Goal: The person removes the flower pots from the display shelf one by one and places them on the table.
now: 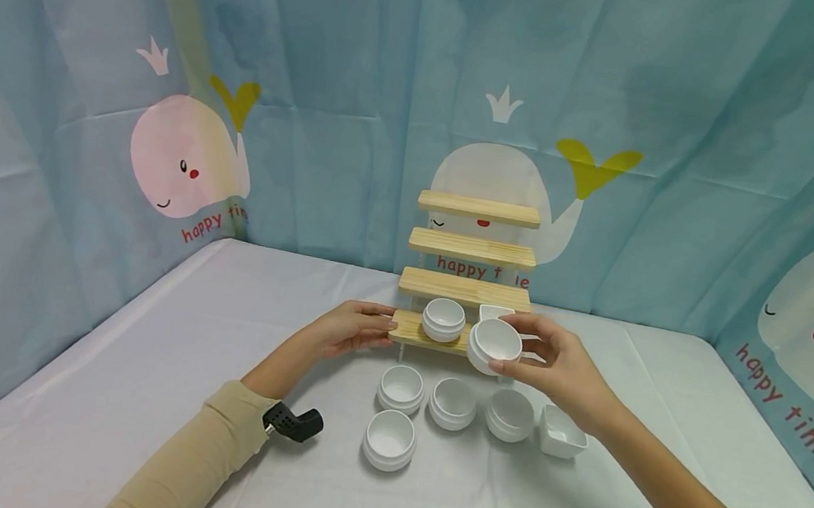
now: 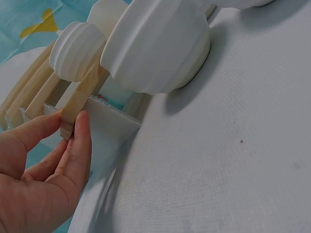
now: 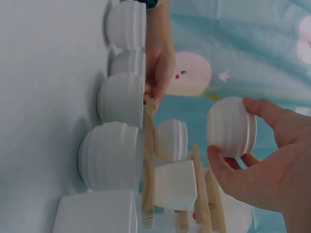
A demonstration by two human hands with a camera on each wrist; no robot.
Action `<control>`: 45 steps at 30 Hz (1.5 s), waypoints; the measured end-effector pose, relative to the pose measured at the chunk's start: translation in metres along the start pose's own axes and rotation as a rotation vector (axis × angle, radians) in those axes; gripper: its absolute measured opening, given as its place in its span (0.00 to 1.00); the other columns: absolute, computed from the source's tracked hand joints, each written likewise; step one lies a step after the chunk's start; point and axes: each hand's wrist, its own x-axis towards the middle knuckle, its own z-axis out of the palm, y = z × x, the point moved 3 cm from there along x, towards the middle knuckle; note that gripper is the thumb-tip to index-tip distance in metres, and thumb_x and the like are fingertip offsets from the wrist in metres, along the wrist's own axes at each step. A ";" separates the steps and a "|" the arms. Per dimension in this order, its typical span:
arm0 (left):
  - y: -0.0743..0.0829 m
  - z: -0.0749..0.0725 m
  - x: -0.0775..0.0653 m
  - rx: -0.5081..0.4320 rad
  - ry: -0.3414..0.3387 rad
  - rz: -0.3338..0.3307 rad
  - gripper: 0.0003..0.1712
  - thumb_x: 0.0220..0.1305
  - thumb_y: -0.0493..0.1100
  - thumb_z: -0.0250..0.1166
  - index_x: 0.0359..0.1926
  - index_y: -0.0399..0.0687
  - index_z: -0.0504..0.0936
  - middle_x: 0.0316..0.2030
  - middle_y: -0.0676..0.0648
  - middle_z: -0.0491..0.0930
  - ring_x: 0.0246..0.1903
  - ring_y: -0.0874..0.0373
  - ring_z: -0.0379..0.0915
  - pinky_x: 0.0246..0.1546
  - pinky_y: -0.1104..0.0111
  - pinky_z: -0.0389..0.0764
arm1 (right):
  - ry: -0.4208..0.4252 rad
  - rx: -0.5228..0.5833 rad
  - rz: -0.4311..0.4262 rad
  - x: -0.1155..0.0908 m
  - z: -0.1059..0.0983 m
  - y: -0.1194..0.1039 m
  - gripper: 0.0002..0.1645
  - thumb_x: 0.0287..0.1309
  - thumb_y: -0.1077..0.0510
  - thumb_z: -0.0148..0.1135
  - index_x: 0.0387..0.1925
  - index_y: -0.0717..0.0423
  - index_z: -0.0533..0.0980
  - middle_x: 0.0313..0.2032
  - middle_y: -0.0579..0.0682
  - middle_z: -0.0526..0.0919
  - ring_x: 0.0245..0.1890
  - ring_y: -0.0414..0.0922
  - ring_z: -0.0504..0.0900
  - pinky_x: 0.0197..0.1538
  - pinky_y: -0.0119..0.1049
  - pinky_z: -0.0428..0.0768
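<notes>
A tiered wooden display stand [image 1: 464,289] with clear side panels stands at the back of the table. My left hand [image 1: 350,331] pinches the left end of its lowest board [image 2: 80,99] between thumb and fingers. My right hand [image 1: 562,370] grips a round white ribbed pot [image 1: 494,346] by its side, raised in front of the lowest board's right part. Another round white pot [image 1: 443,321] sits on that board, left of centre. Beside it, a square white pot [image 3: 176,185] is partly hidden behind the held one in the head view.
Several white pots are on the table before the stand: round ones [image 1: 452,404] in a row, one round pot [image 1: 389,441] nearer, and a square pot [image 1: 564,433] at the row's right end. A blue curtain [image 1: 325,179] with whale prints hangs behind.
</notes>
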 end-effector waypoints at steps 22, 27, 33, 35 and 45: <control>-0.002 0.000 -0.001 -0.003 0.007 -0.006 0.30 0.77 0.31 0.61 0.75 0.26 0.65 0.49 0.40 0.82 0.37 0.61 0.85 0.44 0.73 0.90 | -0.094 0.054 -0.002 -0.010 0.016 0.013 0.36 0.58 0.63 0.78 0.65 0.67 0.73 0.58 0.58 0.80 0.50 0.42 0.84 0.51 0.32 0.89; -0.001 0.000 -0.002 -0.003 0.006 -0.008 0.30 0.77 0.31 0.60 0.75 0.26 0.65 0.49 0.40 0.81 0.38 0.61 0.85 0.44 0.73 0.90 | -0.127 0.053 -0.037 -0.010 0.019 0.017 0.35 0.57 0.65 0.78 0.64 0.68 0.73 0.57 0.59 0.80 0.51 0.42 0.84 0.53 0.32 0.88; -0.001 0.000 -0.001 -0.011 0.007 -0.007 0.30 0.77 0.31 0.60 0.75 0.26 0.65 0.49 0.40 0.81 0.37 0.61 0.85 0.44 0.73 0.90 | -0.160 0.069 -0.077 -0.012 0.024 0.022 0.34 0.56 0.66 0.78 0.62 0.72 0.73 0.58 0.61 0.79 0.50 0.41 0.84 0.53 0.30 0.88; -0.001 0.000 -0.001 -0.014 0.008 -0.008 0.30 0.77 0.31 0.60 0.75 0.26 0.65 0.49 0.40 0.81 0.37 0.61 0.85 0.44 0.73 0.90 | -0.168 0.074 -0.081 -0.012 0.026 0.024 0.34 0.56 0.67 0.78 0.60 0.72 0.74 0.58 0.61 0.79 0.50 0.42 0.84 0.52 0.31 0.88; -0.001 -0.001 0.001 -0.015 0.011 -0.010 0.30 0.77 0.31 0.60 0.75 0.27 0.65 0.49 0.40 0.81 0.37 0.61 0.85 0.44 0.73 0.90 | -0.246 0.074 -0.139 -0.015 0.032 0.027 0.32 0.55 0.67 0.78 0.58 0.74 0.74 0.57 0.65 0.76 0.50 0.42 0.83 0.52 0.32 0.89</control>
